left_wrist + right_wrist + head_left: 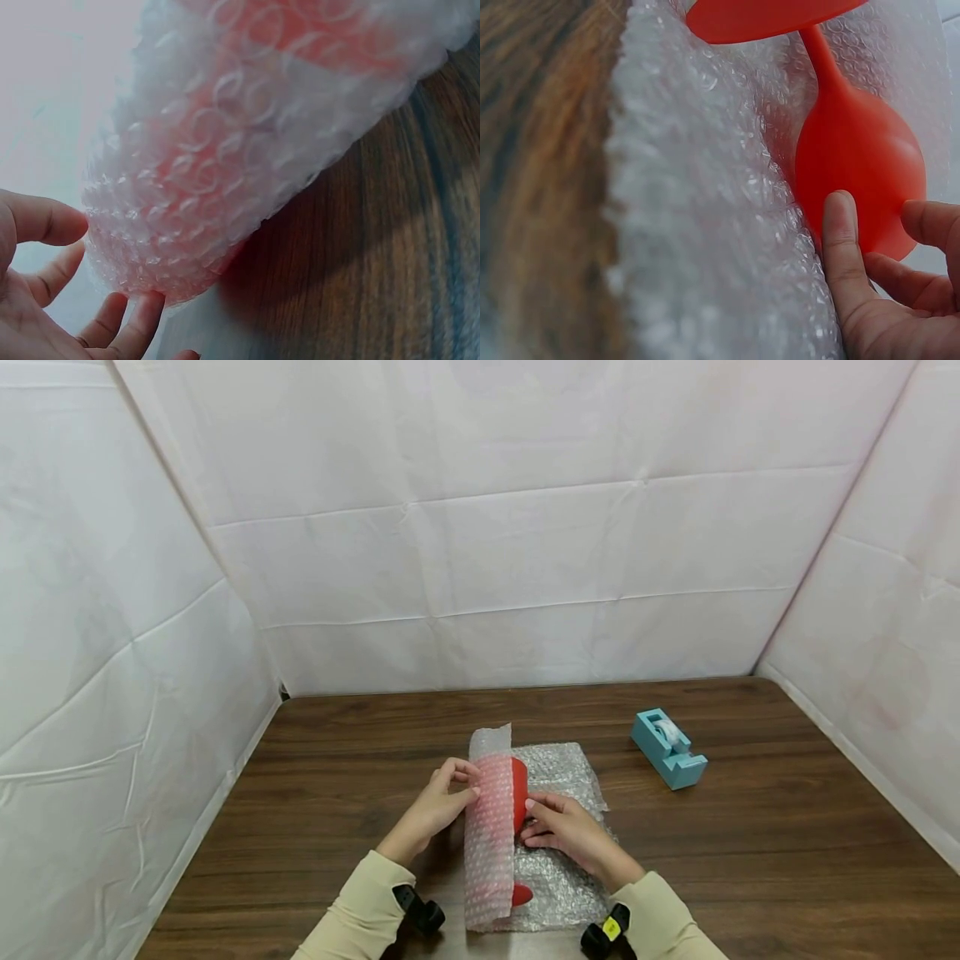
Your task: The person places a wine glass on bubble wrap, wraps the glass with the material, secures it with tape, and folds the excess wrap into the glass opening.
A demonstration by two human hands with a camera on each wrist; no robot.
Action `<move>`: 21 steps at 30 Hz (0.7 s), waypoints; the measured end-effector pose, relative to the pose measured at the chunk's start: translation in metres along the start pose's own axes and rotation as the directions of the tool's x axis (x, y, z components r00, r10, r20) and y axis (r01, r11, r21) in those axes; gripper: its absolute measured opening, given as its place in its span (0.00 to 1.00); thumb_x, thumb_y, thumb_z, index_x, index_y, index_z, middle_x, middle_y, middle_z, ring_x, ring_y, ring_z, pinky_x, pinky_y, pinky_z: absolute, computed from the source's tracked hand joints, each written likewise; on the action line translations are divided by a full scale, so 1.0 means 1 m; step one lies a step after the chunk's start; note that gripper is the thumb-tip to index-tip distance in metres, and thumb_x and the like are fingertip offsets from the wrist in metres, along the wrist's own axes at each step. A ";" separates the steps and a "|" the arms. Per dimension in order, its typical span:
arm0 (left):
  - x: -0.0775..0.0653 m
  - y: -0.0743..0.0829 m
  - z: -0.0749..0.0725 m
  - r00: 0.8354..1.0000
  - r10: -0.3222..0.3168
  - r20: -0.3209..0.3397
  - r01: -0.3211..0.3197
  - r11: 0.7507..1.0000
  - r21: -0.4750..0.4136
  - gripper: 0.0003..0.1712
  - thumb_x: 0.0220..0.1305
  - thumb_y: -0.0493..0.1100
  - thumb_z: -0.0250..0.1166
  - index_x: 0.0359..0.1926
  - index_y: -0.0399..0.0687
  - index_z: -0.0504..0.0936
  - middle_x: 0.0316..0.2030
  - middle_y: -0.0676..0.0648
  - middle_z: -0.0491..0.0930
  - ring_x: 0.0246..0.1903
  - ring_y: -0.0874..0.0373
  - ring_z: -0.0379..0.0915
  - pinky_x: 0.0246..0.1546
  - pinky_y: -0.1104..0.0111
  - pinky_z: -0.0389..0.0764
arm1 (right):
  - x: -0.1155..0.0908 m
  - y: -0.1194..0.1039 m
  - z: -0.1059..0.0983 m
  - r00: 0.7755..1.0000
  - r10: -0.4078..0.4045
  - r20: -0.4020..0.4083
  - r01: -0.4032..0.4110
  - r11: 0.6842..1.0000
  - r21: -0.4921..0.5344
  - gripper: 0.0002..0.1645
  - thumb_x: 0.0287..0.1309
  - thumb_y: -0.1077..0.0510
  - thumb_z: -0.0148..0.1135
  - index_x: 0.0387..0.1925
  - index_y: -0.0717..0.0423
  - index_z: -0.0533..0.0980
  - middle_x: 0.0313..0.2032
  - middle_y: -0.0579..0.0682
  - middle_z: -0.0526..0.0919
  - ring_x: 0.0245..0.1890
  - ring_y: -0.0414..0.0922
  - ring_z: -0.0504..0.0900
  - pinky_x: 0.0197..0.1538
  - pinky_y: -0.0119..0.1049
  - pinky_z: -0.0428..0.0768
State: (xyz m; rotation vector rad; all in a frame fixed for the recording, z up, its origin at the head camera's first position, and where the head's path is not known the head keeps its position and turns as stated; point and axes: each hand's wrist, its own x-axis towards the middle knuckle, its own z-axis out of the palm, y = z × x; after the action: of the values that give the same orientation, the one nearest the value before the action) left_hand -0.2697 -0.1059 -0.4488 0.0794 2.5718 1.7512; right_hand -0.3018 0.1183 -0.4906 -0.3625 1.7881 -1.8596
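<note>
Beneath my left hand (pixel 442 797) and my right hand (pixel 566 831) spreads the table (pixel 337 735), brown and wood-grained. Between my hands lies the bubble wrap (pixel 558 889); one part is flat under my right hand, and another part is folded over towards my left. It is surely very light and soft, and I think it will spring back if nobody holds the fold. My left hand, with fingers curved and somewhat spread, holds this fold at its outer side; a loose grip near the edge seems enough, because a hard press only flattens the bubbles.

Just at my right fingertips is the red goblet (pixel 862 172), lying on its side and partly covered by the fold. Its bowl is beyond my palm, and its foot points nearer to my body. My right thumb and fingers are narrow around the bowl. I judge the goblet light and stiff, with a smooth surface that may slip. The thin stem (pixel 825 60) looks like the weakest place, so the round bowl is the better hold, gently, without squeezing.

Beyond my right hand, further to the right and well apart, stands the blue tape dispenser (pixel 670 752), which nobody touches.
</note>
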 end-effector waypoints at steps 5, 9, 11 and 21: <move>-0.001 0.003 0.001 1.000 -0.008 -0.009 0.008 1.000 -0.022 0.17 0.63 0.40 0.61 0.52 0.43 0.70 0.52 0.36 0.68 0.48 0.46 0.71 0.45 0.57 0.74 | -0.001 0.000 0.000 1.000 -0.001 0.007 0.001 1.000 0.003 0.34 0.71 0.54 0.48 0.67 0.75 0.56 0.39 0.48 0.79 0.34 0.38 0.81 0.42 0.33 0.82; -0.001 0.002 0.001 1.000 -0.014 -0.011 0.014 0.999 -0.030 0.19 0.63 0.40 0.62 0.53 0.43 0.69 0.53 0.35 0.67 0.48 0.46 0.72 0.46 0.55 0.74 | -0.001 0.000 -0.001 1.000 -0.011 0.005 0.011 1.000 0.008 0.34 0.71 0.55 0.48 0.67 0.75 0.54 0.39 0.48 0.79 0.34 0.38 0.82 0.42 0.33 0.82; 0.000 0.002 0.002 1.000 -0.017 -0.011 0.017 0.999 -0.032 0.19 0.63 0.40 0.62 0.53 0.42 0.69 0.53 0.35 0.67 0.48 0.46 0.72 0.47 0.55 0.75 | 0.000 0.000 -0.001 1.000 -0.014 0.000 0.014 1.000 0.014 0.33 0.71 0.55 0.48 0.67 0.74 0.54 0.39 0.49 0.79 0.33 0.39 0.82 0.42 0.33 0.82; 0.002 0.002 0.003 1.000 -0.028 -0.011 0.027 0.999 -0.036 0.20 0.61 0.40 0.63 0.52 0.42 0.69 0.54 0.36 0.67 0.49 0.45 0.71 0.48 0.54 0.74 | 0.001 0.001 -0.001 0.997 -0.012 -0.076 0.013 1.000 0.022 0.32 0.70 0.55 0.51 0.65 0.74 0.57 0.41 0.53 0.78 0.33 0.40 0.81 0.42 0.33 0.82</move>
State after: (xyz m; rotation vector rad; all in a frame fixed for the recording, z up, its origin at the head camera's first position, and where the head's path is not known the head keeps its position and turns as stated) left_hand -0.2716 -0.1025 -0.4480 0.0328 2.5357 1.7934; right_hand -0.3030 0.1187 -0.4918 -0.2987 1.8174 -1.9240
